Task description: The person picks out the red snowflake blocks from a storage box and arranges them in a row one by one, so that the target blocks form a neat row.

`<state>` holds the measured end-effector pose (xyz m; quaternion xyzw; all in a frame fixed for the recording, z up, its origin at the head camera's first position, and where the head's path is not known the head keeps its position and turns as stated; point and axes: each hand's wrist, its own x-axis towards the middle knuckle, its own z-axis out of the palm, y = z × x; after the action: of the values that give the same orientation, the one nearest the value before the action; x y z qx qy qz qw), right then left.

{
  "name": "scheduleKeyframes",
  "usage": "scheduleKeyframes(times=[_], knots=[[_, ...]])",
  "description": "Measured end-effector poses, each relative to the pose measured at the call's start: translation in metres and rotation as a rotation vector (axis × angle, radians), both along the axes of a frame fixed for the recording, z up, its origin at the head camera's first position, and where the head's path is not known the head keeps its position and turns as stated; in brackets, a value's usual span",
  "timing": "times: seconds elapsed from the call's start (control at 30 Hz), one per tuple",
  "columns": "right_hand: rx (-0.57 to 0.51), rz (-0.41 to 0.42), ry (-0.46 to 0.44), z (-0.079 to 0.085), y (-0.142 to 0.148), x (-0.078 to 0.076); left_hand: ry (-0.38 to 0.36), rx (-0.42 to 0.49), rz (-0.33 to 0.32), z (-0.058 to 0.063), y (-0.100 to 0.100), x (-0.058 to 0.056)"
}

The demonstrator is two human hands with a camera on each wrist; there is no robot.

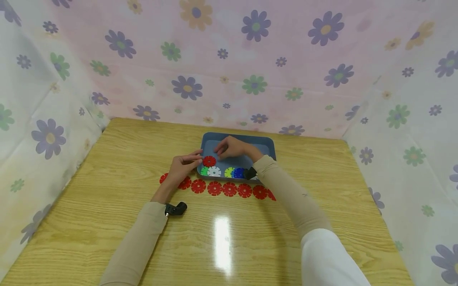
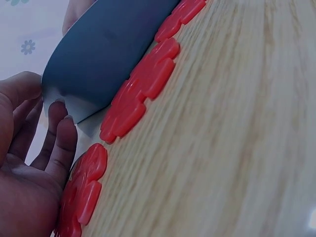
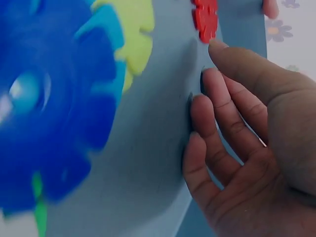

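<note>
A grey-blue tray (image 1: 236, 178) holds notched plastic discs. Inside its left part lies a red disc (image 1: 209, 161), and my right hand (image 1: 232, 147) reaches in just beside it. The right wrist view shows bent fingertips (image 3: 200, 106) at the tray floor and the thumb tip right at the red disc's (image 3: 205, 19) edge; nothing shows between them. My left hand (image 1: 180, 169) is at the tray's left front corner, its fingertips (image 2: 66, 123) against the outer wall. Along the near side of the tray, a green disc (image 1: 204, 171), white disc (image 1: 214, 171), yellow disc (image 1: 229, 172) and blue disc (image 1: 239, 172) lie.
In front of the tray a row of several red discs (image 1: 229, 189) runs across the wooden table (image 1: 161, 246); the left forearm covers part of it, the right forearm its right end. Flowered cloth (image 1: 222, 67) hangs behind and on both sides.
</note>
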<state>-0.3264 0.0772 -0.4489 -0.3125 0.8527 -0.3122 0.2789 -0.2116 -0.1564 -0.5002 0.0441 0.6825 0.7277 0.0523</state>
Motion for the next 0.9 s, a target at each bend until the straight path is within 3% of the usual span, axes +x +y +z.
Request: scheduleKeyframes(times=[0.9], knots=[[0.021,0.003,-0.030,-0.003,-0.015,0.004,0.030,0.009,-0.008,0.000,0.000,0.000]])
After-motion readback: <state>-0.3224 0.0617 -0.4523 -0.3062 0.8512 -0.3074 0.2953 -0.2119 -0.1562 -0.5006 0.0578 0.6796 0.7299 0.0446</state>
